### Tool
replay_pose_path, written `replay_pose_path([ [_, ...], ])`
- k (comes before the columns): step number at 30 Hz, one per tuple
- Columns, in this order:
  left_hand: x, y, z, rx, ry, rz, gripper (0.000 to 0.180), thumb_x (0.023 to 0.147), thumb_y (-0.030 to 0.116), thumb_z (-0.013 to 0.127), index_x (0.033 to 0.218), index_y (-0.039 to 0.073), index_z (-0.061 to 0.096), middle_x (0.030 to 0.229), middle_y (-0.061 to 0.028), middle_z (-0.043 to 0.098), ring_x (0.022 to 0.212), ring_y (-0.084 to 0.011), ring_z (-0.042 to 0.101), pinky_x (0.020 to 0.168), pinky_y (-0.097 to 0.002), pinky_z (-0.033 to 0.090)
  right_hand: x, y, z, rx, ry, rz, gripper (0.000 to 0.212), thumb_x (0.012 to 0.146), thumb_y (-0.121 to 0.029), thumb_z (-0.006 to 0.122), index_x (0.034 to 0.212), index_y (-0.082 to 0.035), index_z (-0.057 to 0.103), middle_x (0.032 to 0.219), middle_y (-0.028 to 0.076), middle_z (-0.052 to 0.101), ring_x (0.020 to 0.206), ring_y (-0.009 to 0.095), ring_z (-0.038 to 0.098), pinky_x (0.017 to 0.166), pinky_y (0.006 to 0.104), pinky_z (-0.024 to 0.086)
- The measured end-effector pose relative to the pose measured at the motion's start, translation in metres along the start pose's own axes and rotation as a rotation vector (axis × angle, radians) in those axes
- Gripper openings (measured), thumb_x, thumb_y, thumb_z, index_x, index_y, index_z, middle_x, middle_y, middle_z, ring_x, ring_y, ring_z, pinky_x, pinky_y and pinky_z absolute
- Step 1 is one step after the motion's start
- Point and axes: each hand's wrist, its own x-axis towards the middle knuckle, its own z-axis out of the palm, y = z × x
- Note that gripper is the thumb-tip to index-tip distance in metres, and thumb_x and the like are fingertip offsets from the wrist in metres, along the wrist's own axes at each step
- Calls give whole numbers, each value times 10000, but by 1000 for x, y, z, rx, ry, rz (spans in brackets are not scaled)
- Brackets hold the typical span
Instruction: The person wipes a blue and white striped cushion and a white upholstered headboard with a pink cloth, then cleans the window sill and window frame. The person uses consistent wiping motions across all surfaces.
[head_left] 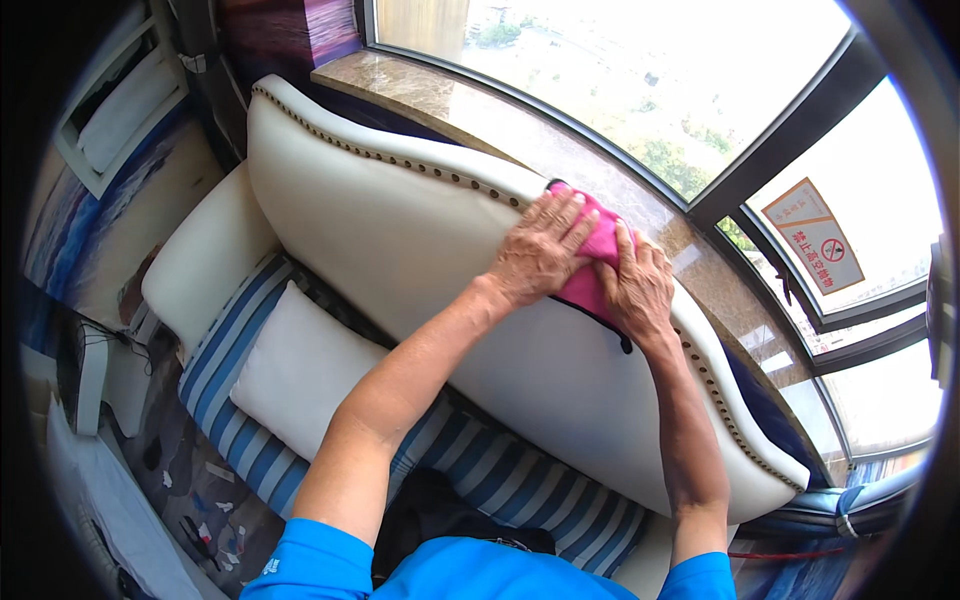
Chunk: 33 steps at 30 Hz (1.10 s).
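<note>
A pink cloth with a black border is draped over the top edge of the cream sofa backrest, part of it hanging down the front. My left hand presses on the cloth's left part, its fingers reaching over the studded top edge. Close beside it, my right hand grips the right part, with the thumb toward the left hand and the fingers bent over the edge. The cloth under both palms is hidden.
Behind the backrest runs a marble windowsill below large windows. A white pillow lies on the blue-striped seat. A sign is stuck on the right pane. Scraps litter the floor at left.
</note>
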Motion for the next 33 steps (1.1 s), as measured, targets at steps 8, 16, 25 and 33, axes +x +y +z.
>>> replay_pose_path([
  [8, -23, -75, -16, 180, 39, -140, 638, 976, 353, 593, 1475, -20, 451, 1497, -241, 468, 1437, -398, 389, 1211, -506, 267, 55, -63, 30, 84, 45, -62, 527, 950, -389, 605, 1436, -194, 538, 1387, 225, 559, 1290, 381, 531, 1097, 512, 386],
  [16, -69, 71, 12, -71, 13, -181, 662, 927, 238, 604, 1491, -52, 411, 1568, -325, 306, 1486, -488, 246, 1222, -590, 171, -63, -33, 1, 60, 61, -169, 521, 854, -77, 570, 1374, -38, 565, 1519, 180, 453, 1454, 321, 378, 1231, 496, 218],
  [25, -78, 86, 5, -166, 22, -139, 614, 849, 306, 745, 1385, 46, 594, 1549, -274, 376, 1466, -424, 331, 1214, -544, 243, -115, -24, -12, 64, 97, -36, 547, 840, -55, 607, 1384, -28, 563, 1493, 237, 462, 1416, 399, 412, 1206, 518, 278],
  [33, -90, -22, -20, 117, 34, -291, 661, 905, 267, 628, 1466, -34, 450, 1520, -324, 362, 1420, -498, 342, 1179, -581, 281, -27, -115, 48, 220, 228, -156, 451, 869, -119, 583, 1313, -38, 597, 1486, 228, 461, 1420, 373, 397, 1221, 493, 261],
])
